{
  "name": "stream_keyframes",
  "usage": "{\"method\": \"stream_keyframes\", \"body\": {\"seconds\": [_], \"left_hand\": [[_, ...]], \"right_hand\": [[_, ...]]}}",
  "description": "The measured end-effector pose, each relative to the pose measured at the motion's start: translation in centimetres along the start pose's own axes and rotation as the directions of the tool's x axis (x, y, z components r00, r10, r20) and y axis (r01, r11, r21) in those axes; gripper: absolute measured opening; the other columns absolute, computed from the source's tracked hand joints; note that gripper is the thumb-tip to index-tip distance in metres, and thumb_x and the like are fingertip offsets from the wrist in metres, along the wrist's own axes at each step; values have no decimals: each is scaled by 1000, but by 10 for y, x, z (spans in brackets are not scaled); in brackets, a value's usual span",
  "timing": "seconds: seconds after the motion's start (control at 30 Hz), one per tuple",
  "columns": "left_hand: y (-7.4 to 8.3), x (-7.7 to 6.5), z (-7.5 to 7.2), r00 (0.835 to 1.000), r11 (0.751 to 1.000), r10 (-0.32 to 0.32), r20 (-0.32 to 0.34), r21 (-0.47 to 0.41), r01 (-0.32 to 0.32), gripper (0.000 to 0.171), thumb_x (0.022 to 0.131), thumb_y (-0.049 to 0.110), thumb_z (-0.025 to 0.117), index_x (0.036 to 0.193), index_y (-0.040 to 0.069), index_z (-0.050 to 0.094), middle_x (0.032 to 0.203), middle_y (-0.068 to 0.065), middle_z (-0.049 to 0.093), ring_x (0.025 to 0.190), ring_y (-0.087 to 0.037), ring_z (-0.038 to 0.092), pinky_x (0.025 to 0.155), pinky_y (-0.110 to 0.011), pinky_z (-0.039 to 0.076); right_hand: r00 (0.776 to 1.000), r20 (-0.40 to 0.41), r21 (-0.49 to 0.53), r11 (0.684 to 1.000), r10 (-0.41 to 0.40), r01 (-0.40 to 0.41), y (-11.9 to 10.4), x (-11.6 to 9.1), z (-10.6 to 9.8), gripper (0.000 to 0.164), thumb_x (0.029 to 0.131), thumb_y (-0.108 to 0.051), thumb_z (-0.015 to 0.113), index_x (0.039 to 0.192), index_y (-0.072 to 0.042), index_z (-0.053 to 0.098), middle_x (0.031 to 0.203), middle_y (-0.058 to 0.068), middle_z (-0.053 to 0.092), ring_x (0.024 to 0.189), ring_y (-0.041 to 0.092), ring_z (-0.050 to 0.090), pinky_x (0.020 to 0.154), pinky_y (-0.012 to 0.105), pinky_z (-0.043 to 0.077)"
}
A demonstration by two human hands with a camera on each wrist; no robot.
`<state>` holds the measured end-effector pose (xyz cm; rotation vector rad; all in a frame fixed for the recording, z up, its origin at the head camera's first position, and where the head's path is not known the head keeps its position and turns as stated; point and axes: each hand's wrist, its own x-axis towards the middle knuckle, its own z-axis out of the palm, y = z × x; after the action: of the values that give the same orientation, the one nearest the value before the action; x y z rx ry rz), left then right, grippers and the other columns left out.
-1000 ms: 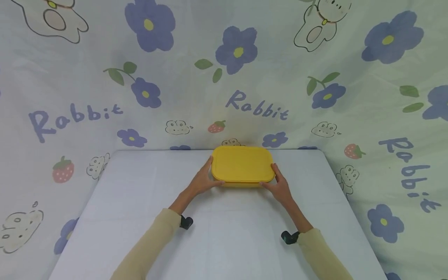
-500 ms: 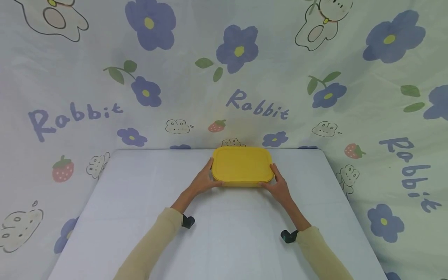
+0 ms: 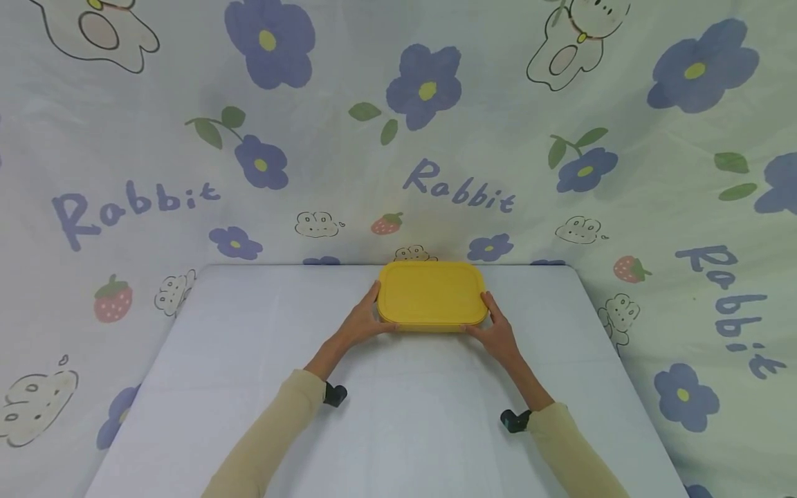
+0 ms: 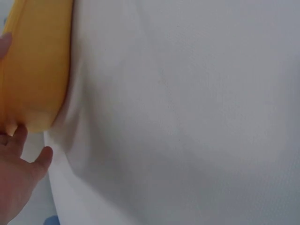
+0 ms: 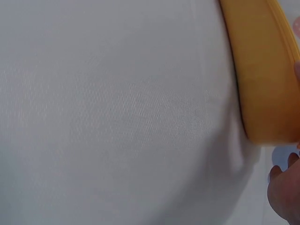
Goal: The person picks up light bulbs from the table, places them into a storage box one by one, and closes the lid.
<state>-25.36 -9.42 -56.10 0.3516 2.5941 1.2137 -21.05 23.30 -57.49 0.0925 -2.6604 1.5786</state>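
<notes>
A yellow rectangular box with rounded corners and a flat lid [image 3: 432, 293] lies at the far edge of the table, its long side facing me. My left hand [image 3: 360, 322] grips its left end, thumb along the front wall and fingers on the side. At the right end my right hand [image 3: 498, 337] holds it the same way. The left wrist view catches the box's smooth side wall [image 4: 40, 70] beside the left fingers. In the right wrist view, the wall [image 5: 265, 70] stands close over the white surface, with the right hand [image 5: 286, 192] below it. The contents are hidden.
A white-covered table [image 3: 411, 422] spreads in front of the box. Behind and beside it hangs a pale cloth [image 3: 349, 159] printed with blue flowers, rabbits and strawberries. Black wrist cameras sit on the left wrist [image 3: 335, 395] and right wrist [image 3: 515, 420].
The box has come down very slightly at the table's far edge, both hands moving with it. Over the last half second nearly everything is still, and the grip is the same.
</notes>
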Motion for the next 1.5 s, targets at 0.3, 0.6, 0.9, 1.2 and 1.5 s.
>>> {"method": "stream_keyframes", "body": {"seconds": [0.3, 0.6, 0.9, 1.2, 1.5], "left_hand": [[4, -4, -2, 1000, 1000, -14, -2, -25, 14, 122, 77, 48, 84, 161, 11, 3, 167, -6, 7, 151, -22, 10, 120, -41, 15], [6, -4, -3, 1000, 1000, 3, -5, -29, -3, 120, 79, 46, 83, 161, 11, 3, 166, -7, 9, 151, -22, 11, 120, -42, 15], [5, -4, -4, 1000, 1000, 11, -5, -20, -11, 120, 79, 44, 84, 161, 10, 3, 166, -7, 8, 151, -22, 11, 120, -40, 15], [6, -6, -4, 1000, 999, -9, 16, -30, 9, 119, 78, 42, 85, 160, 9, 6, 166, -10, 12, 150, -25, 17, 120, -41, 17], [1, -8, -1, 1000, 1000, 9, 15, -27, -9, 113, 82, 37, 83, 160, 7, 7, 165, -11, 15, 148, -27, 24, 119, -42, 21]], "right_hand": [[1000, -3, 12, 1000, -20, 20, -1, -3, 1, 95, 85, -19, 81, 157, -1, 22, 164, 16, 17, 150, 28, 16, 119, 43, 20], [1000, 8, 49, 999, -17, 17, -2, -4, 1, 93, 86, -17, 80, 157, 0, 21, 164, 16, 15, 150, 27, 16, 118, 38, 22], [1000, 10, 26, 1000, -8, 7, 0, -3, 2, 95, 85, -19, 81, 157, 1, 22, 164, 17, 15, 150, 29, 17, 117, 41, 26], [1000, 16, 5, 1000, 2, -2, 4, -2, 3, 95, 86, -17, 81, 157, 1, 21, 164, 18, 15, 150, 27, 17, 117, 38, 26], [998, 42, -42, 998, -48, 50, 9, -7, -3, 90, 88, -19, 79, 157, -2, 24, 163, 19, 18, 147, 34, 24, 115, 49, 30]]}}
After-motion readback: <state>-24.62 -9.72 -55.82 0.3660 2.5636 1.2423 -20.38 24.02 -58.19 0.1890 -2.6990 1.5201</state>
